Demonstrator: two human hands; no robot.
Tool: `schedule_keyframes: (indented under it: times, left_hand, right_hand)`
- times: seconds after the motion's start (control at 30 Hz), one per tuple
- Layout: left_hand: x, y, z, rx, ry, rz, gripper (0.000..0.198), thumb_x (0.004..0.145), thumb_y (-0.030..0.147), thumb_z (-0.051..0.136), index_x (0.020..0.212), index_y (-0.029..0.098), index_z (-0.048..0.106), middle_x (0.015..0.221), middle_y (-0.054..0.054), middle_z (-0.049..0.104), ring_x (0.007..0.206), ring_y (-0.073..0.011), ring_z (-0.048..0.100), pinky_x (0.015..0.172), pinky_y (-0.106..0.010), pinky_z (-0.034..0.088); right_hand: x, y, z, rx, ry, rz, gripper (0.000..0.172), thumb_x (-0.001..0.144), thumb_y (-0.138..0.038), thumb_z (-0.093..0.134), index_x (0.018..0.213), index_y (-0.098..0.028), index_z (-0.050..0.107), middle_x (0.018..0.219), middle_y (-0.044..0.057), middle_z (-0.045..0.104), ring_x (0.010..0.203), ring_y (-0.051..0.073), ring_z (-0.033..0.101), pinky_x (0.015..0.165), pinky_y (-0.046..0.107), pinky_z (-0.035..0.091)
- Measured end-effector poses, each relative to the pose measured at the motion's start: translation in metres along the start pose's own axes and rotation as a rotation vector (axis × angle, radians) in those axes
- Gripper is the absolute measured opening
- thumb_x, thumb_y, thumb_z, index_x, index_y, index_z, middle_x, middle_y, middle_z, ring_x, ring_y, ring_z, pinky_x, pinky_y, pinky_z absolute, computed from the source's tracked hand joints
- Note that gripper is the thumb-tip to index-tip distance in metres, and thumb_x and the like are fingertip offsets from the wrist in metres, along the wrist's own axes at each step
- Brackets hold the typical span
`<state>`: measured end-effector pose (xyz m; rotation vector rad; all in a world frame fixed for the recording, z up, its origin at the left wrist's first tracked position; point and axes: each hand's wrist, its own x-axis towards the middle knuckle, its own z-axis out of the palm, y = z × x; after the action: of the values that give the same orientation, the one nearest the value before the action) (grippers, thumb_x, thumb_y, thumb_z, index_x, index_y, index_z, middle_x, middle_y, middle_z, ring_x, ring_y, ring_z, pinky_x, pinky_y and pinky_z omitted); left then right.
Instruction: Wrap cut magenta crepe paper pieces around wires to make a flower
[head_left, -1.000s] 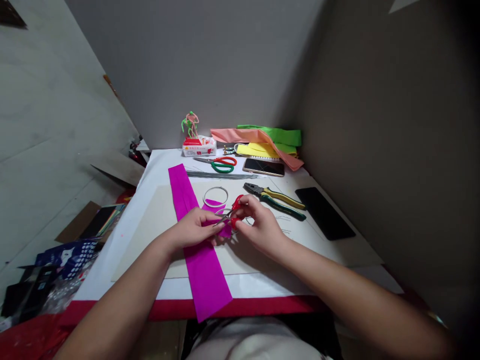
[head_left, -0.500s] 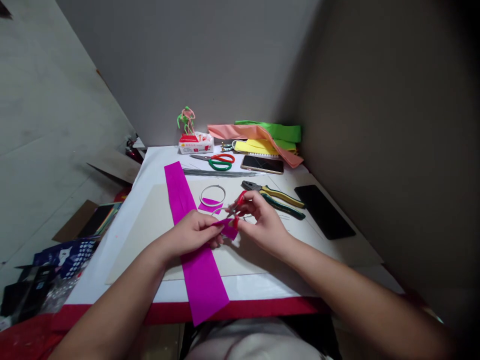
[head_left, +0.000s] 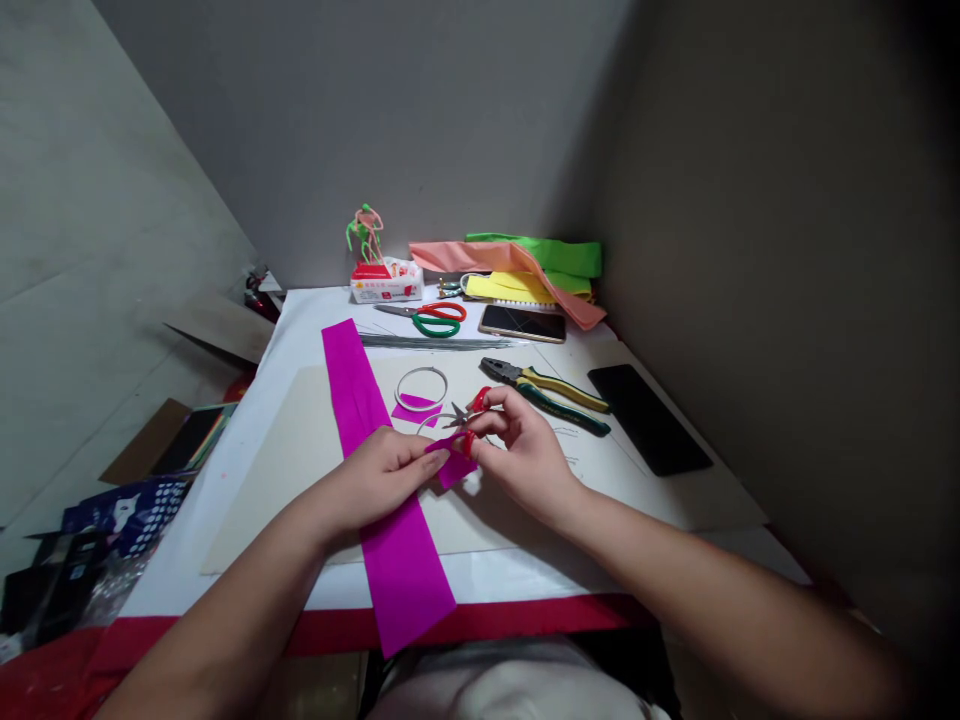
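Red-handled scissors (head_left: 481, 399) have turned since one second earlier: the blades, then lying across the left fingertips, now point toward the far side, apparently parted. Right hand (head_left: 529, 455): thumb and fingers in the scissors' loops. Left hand (head_left: 384, 470): small magenta piece (head_left: 456, 471) pinched between thumb and fingers, its folded edge at the scissors' near loop. Beneath the left hand, a long magenta strip (head_left: 409, 575) runs from far left to the near edge. Far of the hands: wire ring (head_left: 421, 369); to its right, pliers (head_left: 516, 373).
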<state>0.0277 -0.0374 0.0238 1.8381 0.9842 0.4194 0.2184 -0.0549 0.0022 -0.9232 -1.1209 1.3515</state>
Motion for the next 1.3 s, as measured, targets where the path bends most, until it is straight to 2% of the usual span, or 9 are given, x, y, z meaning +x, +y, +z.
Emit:
schedule_keyframes:
  times: [0.2, 0.27, 0.37, 0.57, 0.73, 0.83, 0.97, 1.13, 1.3]
  left_hand:
    - [0.000, 0.006, -0.001, 0.037, 0.004, 0.047, 0.041, 0.096, 0.042, 0.039, 0.082, 0.014, 0.066, 0.068, 0.000, 0.054, 0.063, -0.0134, 0.046, 0.060, -0.024, 0.035]
    - [0.000, 0.006, -0.002, 0.074, 0.033, 0.041, 0.041, 0.096, 0.041, 0.039, 0.074, 0.014, 0.061, 0.065, 0.002, 0.049, 0.061, -0.0126, 0.043, 0.059, -0.024, 0.033]
    - [0.000, 0.004, -0.002, 0.097, 0.064, 0.038, 0.043, 0.096, 0.040, 0.041, 0.060, 0.017, 0.045, 0.059, 0.004, 0.035, 0.056, -0.0108, 0.033, 0.054, -0.024, 0.026]
    - [0.000, 0.010, 0.000, 0.043, 0.036, 0.020, 0.040, 0.095, 0.041, 0.041, 0.063, 0.017, 0.044, 0.062, 0.004, 0.037, 0.059, -0.0116, 0.035, 0.057, -0.025, 0.027]
    - [-0.001, 0.011, 0.002, -0.022, 0.080, -0.042, 0.042, 0.095, 0.045, 0.041, 0.062, 0.019, 0.036, 0.062, 0.005, 0.032, 0.058, -0.0105, 0.030, 0.055, -0.024, 0.026]
    - [0.000, 0.008, 0.003, -0.050, 0.081, -0.094, 0.043, 0.093, 0.047, 0.043, 0.061, 0.018, 0.039, 0.061, 0.005, 0.032, 0.057, -0.0102, 0.030, 0.054, -0.024, 0.026]
    - [0.000, 0.007, 0.003, -0.103, 0.091, -0.119, 0.041, 0.091, 0.048, 0.046, 0.065, 0.016, 0.050, 0.061, 0.004, 0.039, 0.057, -0.0108, 0.033, 0.053, -0.024, 0.028]
    - [0.000, 0.008, 0.003, -0.204, 0.078, -0.194, 0.043, 0.087, 0.049, 0.054, 0.059, 0.017, 0.046, 0.052, 0.006, 0.034, 0.047, -0.0078, 0.027, 0.044, -0.023, 0.019]
    - [0.001, 0.005, 0.006, -0.304, 0.050, -0.253, 0.042, 0.083, 0.050, 0.061, 0.059, 0.017, 0.050, 0.049, 0.006, 0.038, 0.044, -0.0068, 0.029, 0.042, -0.022, 0.017]
  right_hand:
    - [0.000, 0.003, 0.001, 0.108, 0.002, 0.090, 0.036, 0.064, -0.013, 0.070, 0.090, -0.021, 0.046, 0.066, -0.007, 0.064, 0.057, 0.009, 0.052, 0.060, 0.024, 0.042]
    - [0.001, 0.004, 0.001, 0.105, 0.004, 0.061, 0.038, 0.065, -0.013, 0.070, 0.091, -0.022, 0.045, 0.067, -0.007, 0.063, 0.059, 0.010, 0.054, 0.063, 0.025, 0.043]
    - [0.001, 0.004, 0.001, 0.026, 0.020, 0.001, 0.039, 0.065, -0.011, 0.070, 0.093, -0.022, 0.045, 0.067, -0.007, 0.064, 0.065, 0.011, 0.056, 0.068, 0.027, 0.044]
    - [0.001, 0.002, 0.002, 0.168, 0.011, 0.106, 0.040, 0.063, -0.013, 0.074, 0.090, -0.021, 0.045, 0.061, -0.008, 0.063, 0.057, 0.009, 0.054, 0.062, 0.024, 0.043]
    - [0.002, 0.003, 0.002, 0.255, 0.041, 0.121, 0.043, 0.062, -0.014, 0.076, 0.092, -0.021, 0.045, 0.061, -0.009, 0.063, 0.054, 0.007, 0.054, 0.059, 0.020, 0.043]
    - [0.002, 0.003, 0.003, 0.290, 0.019, 0.141, 0.047, 0.060, -0.016, 0.079, 0.092, -0.022, 0.044, 0.062, -0.009, 0.063, 0.054, 0.007, 0.055, 0.058, 0.019, 0.043]
    - [0.001, 0.003, 0.003, 0.262, -0.028, 0.181, 0.054, 0.055, -0.014, 0.083, 0.092, -0.022, 0.043, 0.064, -0.010, 0.063, 0.055, 0.006, 0.056, 0.060, 0.019, 0.045]
    - [-0.001, 0.000, 0.004, 0.271, 0.002, 0.186, 0.055, 0.056, -0.016, 0.083, 0.093, -0.022, 0.043, 0.061, -0.010, 0.063, 0.052, 0.007, 0.057, 0.058, 0.020, 0.045]
    - [-0.003, -0.001, 0.007, 0.307, 0.036, 0.197, 0.056, 0.055, -0.018, 0.085, 0.092, -0.022, 0.044, 0.059, -0.011, 0.062, 0.050, 0.007, 0.056, 0.056, 0.020, 0.045]
